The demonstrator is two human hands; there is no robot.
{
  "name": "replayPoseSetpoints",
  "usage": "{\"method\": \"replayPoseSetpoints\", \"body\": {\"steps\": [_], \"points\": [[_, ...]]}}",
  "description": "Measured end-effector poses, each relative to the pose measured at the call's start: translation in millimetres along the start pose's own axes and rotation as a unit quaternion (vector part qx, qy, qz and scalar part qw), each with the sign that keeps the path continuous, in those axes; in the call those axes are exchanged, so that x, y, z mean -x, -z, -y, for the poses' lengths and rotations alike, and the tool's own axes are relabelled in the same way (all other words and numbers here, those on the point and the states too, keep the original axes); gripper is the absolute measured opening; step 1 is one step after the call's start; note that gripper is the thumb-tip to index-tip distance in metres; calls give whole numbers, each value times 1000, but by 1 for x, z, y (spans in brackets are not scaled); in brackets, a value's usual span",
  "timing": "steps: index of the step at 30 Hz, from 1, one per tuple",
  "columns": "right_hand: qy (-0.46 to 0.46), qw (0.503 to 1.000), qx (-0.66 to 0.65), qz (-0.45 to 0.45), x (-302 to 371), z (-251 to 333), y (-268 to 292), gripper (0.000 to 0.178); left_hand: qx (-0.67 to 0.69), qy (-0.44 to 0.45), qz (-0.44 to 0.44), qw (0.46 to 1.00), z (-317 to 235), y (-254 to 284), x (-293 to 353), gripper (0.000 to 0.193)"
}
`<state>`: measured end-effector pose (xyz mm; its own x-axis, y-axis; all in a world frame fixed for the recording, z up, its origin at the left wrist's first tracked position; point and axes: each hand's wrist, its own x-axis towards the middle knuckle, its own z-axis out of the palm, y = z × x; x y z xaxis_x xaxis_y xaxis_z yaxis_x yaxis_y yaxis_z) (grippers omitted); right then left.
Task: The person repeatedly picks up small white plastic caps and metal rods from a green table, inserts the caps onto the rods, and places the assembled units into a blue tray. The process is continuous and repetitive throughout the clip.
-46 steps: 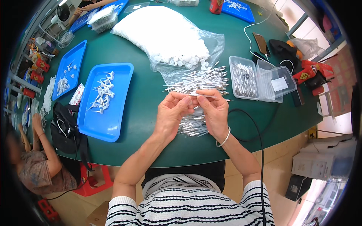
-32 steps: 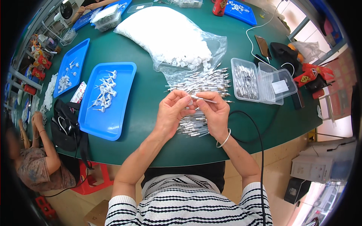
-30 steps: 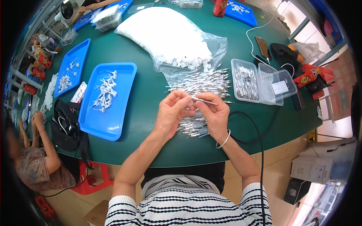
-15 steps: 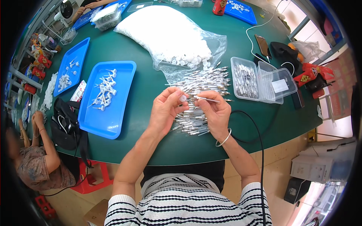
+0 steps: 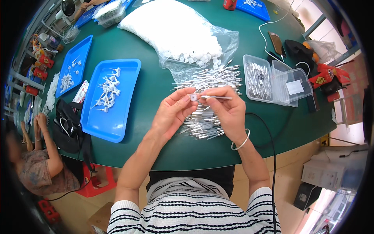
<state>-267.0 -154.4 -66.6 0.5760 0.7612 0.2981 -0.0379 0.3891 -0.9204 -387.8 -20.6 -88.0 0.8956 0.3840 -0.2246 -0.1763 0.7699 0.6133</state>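
Between the thumb and index finger of my left hand (image 5: 171, 113) is a small round white plastic cap (image 5: 193, 97), its open face showing. My right hand (image 5: 230, 115) pinches a thin metal-tipped rod (image 5: 218, 97), which lies level with its tip pointing left toward the cap. Whether tip and cap touch I cannot tell. Under both hands spreads a pile of similar thin rods (image 5: 204, 123). Beyond it lies a large clear bag (image 5: 167, 29) of white caps, its mouth spilling some of them. At left a blue tray (image 5: 111, 130) carries several caps with rods fitted in them.
A clear plastic box (image 5: 258, 80) of rods stands right of the pile, beside its lid (image 5: 294, 89). Further right are a phone (image 5: 276, 42) and a black cable (image 5: 270, 140). A second blue tray (image 5: 83, 56) and a black bag (image 5: 66, 124) lie left. Other people sit at the table's left.
My right hand has shifted slightly right and the rod now lies more level. The cap in my left hand has turned to show its open face.
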Motion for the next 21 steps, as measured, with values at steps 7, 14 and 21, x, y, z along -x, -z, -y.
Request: {"method": "replayPoseSetpoints", "body": {"steps": [7, 14, 21], "points": [[-16, 999, 42, -24, 5, -2, 5, 13, -48, 0, -29, 998, 1, -7, -1, 28], [36, 992, 115, -28, 2, -10, 7, 13, -75, 9, -27, 997, 4, -6, -1, 28], [55, 986, 153, -38, 1, -10, 5, 12, -68, 16, -34, 997, 6, -6, -1, 27]]}}
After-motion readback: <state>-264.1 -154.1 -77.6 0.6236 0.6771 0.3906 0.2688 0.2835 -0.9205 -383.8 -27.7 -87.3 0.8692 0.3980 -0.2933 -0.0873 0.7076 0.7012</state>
